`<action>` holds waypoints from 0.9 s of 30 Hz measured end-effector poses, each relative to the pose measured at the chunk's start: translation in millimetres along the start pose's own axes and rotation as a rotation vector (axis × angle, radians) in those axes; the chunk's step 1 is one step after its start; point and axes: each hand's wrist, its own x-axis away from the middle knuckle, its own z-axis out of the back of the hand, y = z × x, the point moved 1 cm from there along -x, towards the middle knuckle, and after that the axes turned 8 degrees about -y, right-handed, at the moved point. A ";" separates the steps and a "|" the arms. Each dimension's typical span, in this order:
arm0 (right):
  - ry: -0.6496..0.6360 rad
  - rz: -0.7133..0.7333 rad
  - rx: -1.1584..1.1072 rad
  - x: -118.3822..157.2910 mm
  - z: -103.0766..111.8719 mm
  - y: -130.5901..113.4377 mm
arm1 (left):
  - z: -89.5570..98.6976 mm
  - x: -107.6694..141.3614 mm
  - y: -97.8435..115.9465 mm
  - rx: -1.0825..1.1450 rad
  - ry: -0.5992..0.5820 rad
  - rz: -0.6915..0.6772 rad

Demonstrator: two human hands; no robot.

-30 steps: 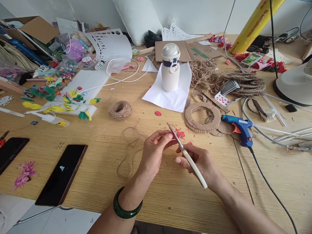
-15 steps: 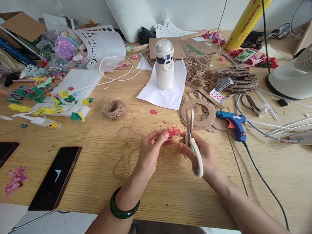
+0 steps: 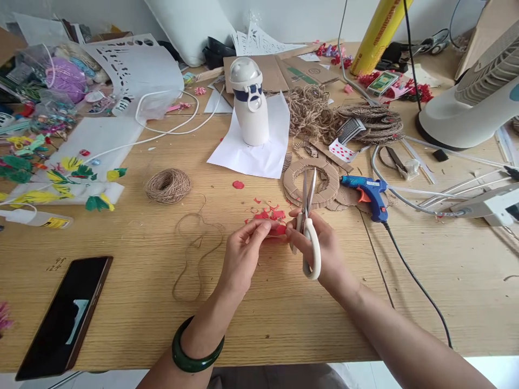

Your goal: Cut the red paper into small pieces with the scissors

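My left hand (image 3: 244, 249), with a dark green bangle on its wrist, pinches a small red piece (image 3: 279, 230) between thumb and fingers. White-handled scissors (image 3: 311, 248) are held in my right hand (image 3: 324, 246), their blades pointing away from me and slightly parted. The right fingertips are close to the red piece; whether they touch it is hard to tell. Red scraps (image 3: 270, 213) lie on the wood just beyond my hands. A red disc (image 3: 238, 185) rests apart from them to the left.
Beyond my hands are a cardboard ring (image 3: 290, 181), a blue glue gun (image 3: 371, 194) with its cord and a white bottle (image 3: 253, 116) on paper. Twine (image 3: 168, 185) and a phone (image 3: 65, 319) lie left. A white fan (image 3: 458, 113) stands right.
The view has shifted, so the table's things appear further left. My hands have come closer together, and the red piece now reaches toward my right fingertips.
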 end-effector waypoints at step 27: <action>0.008 -0.008 -0.119 0.3 -3.3 2.4 | -0.5 1.2 -2.7 -0.097 0.049 -0.055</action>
